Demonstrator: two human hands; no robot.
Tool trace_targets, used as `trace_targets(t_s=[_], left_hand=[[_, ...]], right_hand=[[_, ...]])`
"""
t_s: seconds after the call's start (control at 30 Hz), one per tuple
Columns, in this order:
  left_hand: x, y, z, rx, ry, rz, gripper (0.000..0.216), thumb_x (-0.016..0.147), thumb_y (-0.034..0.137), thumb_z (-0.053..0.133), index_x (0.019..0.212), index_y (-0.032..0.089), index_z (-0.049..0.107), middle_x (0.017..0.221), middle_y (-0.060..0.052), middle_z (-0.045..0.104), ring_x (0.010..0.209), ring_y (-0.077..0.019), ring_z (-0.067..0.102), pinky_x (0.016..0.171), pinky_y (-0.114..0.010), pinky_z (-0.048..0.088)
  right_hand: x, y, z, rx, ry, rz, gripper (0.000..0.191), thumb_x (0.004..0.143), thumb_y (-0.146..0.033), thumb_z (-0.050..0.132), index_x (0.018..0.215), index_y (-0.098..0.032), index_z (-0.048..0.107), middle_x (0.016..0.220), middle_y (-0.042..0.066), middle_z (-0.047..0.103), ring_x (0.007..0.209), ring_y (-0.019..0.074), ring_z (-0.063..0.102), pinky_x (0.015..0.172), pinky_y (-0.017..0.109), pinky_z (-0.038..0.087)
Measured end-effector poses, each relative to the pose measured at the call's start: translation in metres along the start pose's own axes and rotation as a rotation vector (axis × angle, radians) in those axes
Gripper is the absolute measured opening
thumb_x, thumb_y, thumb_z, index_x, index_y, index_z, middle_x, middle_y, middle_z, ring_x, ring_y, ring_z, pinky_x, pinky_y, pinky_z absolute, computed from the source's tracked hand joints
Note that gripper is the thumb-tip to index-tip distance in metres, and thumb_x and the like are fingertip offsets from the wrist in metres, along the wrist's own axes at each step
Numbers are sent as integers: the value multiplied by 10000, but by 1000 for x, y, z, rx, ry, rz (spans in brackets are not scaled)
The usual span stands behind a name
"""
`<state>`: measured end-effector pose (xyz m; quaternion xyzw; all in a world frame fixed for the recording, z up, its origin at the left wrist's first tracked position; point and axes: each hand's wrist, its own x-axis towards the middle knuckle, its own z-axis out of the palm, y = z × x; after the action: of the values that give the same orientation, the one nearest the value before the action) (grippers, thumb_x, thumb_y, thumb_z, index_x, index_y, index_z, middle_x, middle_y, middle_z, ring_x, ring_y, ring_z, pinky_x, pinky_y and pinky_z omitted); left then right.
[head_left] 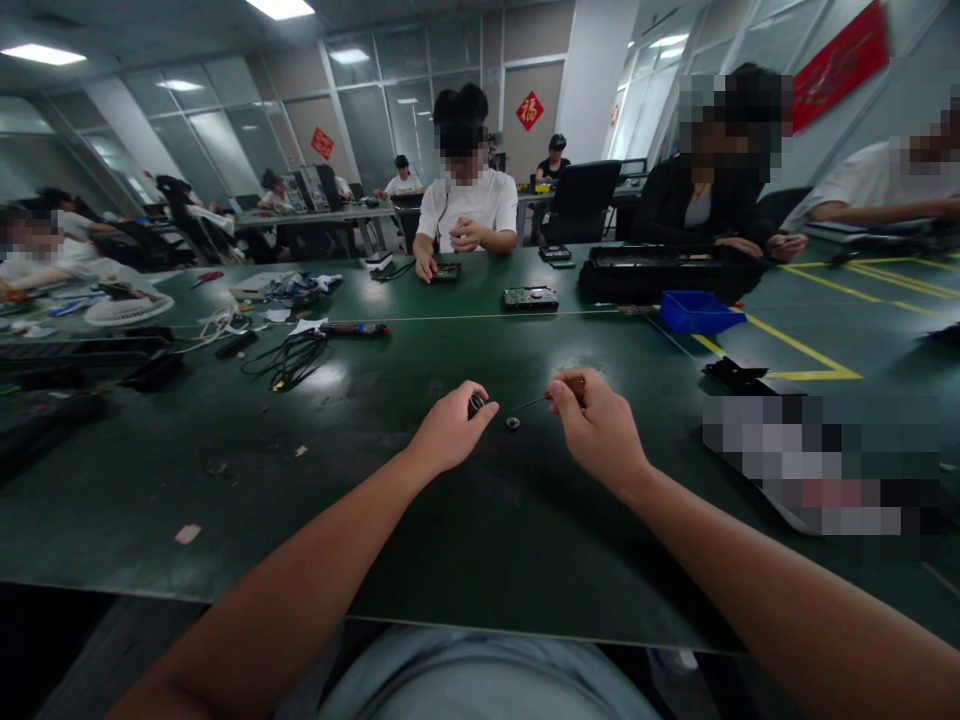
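Observation:
My left hand [448, 428] is closed around a small dark round part [475, 404], most of it covered by the fingers. In my right hand [600, 430] is a screwdriver [531, 403], its thin metal shaft pointing left toward the other hand. The handle is largely covered by my fingers, with a reddish end showing. Between the hands, just below the screwdriver's tip, a small round metal piece [513, 423] lies on the green table [465, 540]. The tip appears apart from the part in my left hand.
Ahead are a hard drive [530, 298], a blue tray [701, 312] and a long black casing [667, 272]. Black cable [289, 358] and a pen-like tool [356, 328] lie left. A co-worker [466, 215] sits opposite, handling another drive. A blurred-out object [795, 465] lies right.

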<state>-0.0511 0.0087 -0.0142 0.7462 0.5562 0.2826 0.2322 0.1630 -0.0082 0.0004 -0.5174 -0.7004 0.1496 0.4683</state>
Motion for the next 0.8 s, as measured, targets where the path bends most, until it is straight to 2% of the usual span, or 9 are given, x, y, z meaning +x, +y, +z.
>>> trace_targets(t_s=[0.17, 0.27, 0.37, 0.47, 0.6, 0.8], left_hand=[[2, 3, 12, 287, -116, 167, 279, 954, 298, 501, 1183, 196, 622, 1141, -91, 643, 1044, -266, 600, 872, -400, 486], [4, 7, 21, 457, -139, 256, 359, 977, 284, 425, 1272, 207, 614, 1109, -112, 632, 1015, -291, 597, 851, -436, 489], [5, 10, 28, 562, -143, 283, 402, 992, 339, 395, 1313, 232, 613, 1065, -125, 617, 979, -299, 594, 816, -433, 491], [7, 11, 32, 573, -157, 280, 383, 981, 395, 445, 1272, 234, 635, 1067, -124, 607, 997, -291, 589, 822, -407, 493], [9, 9, 31, 517, -164, 261, 308, 984, 328, 457, 1199, 204, 639, 1064, -121, 611, 997, -282, 592, 813, -395, 502], [9, 5, 23, 489, -171, 228, 256, 986, 352, 470, 1121, 186, 610, 1048, -98, 613, 951, -256, 610, 758, -353, 508]], right_hand=[[0, -4, 0, -13, 41, -8, 173, 966, -373, 476, 921, -234, 568, 735, 39, 682, 681, 211, 657, 675, 347, 458], [0, -5, -1, -12, 49, -2, 169, 967, -370, 477, 918, -236, 567, 735, 37, 684, 678, 210, 658, 675, 347, 459], [0, -4, 0, -11, 57, -5, 170, 968, -374, 478, 927, -237, 570, 766, 44, 696, 691, 211, 666, 679, 349, 463], [-1, -2, 0, -14, 56, -7, 180, 971, -384, 476, 934, -237, 573, 776, 45, 701, 701, 214, 674, 680, 348, 465], [-1, -1, 0, -10, 50, -6, 188, 973, -393, 475, 927, -240, 573, 751, 38, 693, 682, 213, 667, 665, 345, 462], [-1, -1, -1, -9, 40, 1, 189, 975, -391, 478, 927, -236, 574, 726, 30, 677, 665, 202, 649, 652, 334, 454]])
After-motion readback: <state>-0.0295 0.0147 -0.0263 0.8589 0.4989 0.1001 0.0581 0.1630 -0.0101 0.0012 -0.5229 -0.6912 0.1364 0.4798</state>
